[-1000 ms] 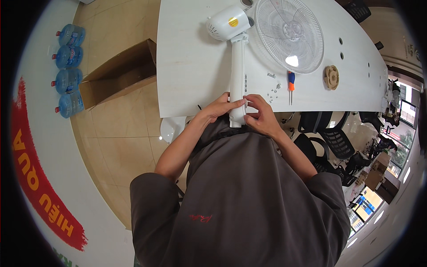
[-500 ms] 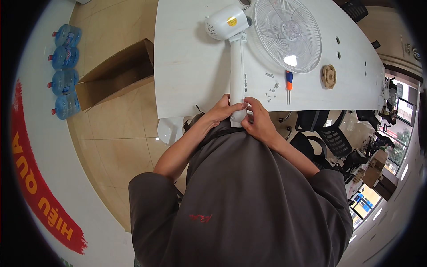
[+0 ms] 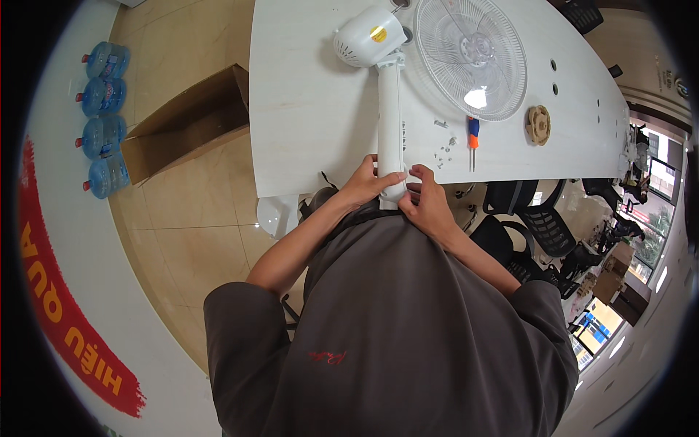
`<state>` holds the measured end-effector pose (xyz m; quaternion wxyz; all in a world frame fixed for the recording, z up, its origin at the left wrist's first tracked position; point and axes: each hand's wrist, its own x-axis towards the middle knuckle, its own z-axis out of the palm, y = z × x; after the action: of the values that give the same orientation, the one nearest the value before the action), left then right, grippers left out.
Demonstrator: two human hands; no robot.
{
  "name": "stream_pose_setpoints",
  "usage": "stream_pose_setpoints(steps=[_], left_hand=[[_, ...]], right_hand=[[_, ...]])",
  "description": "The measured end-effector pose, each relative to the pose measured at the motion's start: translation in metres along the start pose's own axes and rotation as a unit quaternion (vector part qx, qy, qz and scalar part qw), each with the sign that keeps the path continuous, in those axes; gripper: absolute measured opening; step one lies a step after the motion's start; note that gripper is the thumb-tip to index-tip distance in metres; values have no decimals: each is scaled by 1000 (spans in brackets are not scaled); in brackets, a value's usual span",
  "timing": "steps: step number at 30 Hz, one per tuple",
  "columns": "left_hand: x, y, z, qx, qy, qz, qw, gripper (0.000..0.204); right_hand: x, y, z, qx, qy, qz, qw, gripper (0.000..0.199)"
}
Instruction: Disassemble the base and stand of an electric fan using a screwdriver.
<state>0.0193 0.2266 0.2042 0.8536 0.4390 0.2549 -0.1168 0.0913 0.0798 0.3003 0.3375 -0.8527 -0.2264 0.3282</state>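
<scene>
The white stand column of a fan (image 3: 390, 109) lies along the table, its lower end overhanging the near edge close to my lap. At its far end sits the rounded white motor housing (image 3: 368, 36) with a yellow sticker. My left hand (image 3: 364, 183) is closed round the column near that lower end, thumb across the top. Beside the column's right side is my right hand (image 3: 429, 200), fingers apart, its thumb side touching or very near the lower end. Whether anything small lies between its fingers is hidden.
Right of the column lie a fan cage with clear blades (image 3: 473, 58), a blue-and-orange screwdriver (image 3: 474, 135), several small screws (image 3: 445, 151) and a tan ring-shaped part (image 3: 538, 125). An open cardboard box (image 3: 189, 124) and several water bottles (image 3: 105, 138) stand left; black chairs (image 3: 546, 229) are right.
My right hand's fingers have opened and drawn slightly away from the column's side. The column has turned a little about its length. My left hand keeps its grip.
</scene>
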Motion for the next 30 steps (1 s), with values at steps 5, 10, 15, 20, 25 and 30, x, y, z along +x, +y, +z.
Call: stream_pose_setpoints(steps=[5, 10, 15, 20, 25, 30], left_hand=[[-4, 2, -2, -6, -26, -36, 999, 84], [-5, -2, -2, -20, -44, 0, 999, 86], [-9, 3, 1, 5, -55, 20, 998, 97], [-10, 14, 5, -5, -21, -10, 1000, 97], [-13, 31, 12, 117, 9, -40, 992, 94], [-14, 54, 20, 258, 23, -29, 965, 96]], right_hand=[[2, 5, -10, 42, -90, 48, 994, 62], [6, 7, -12, 20, -123, -1, 992, 66], [4, -3, -11, -64, -131, -28, 989, 68], [4, 5, -8, -55, -96, -45, 993, 68], [2, 13, -16, -29, -117, -18, 992, 68], [-5, 44, -16, 28, -96, -50, 994, 64]])
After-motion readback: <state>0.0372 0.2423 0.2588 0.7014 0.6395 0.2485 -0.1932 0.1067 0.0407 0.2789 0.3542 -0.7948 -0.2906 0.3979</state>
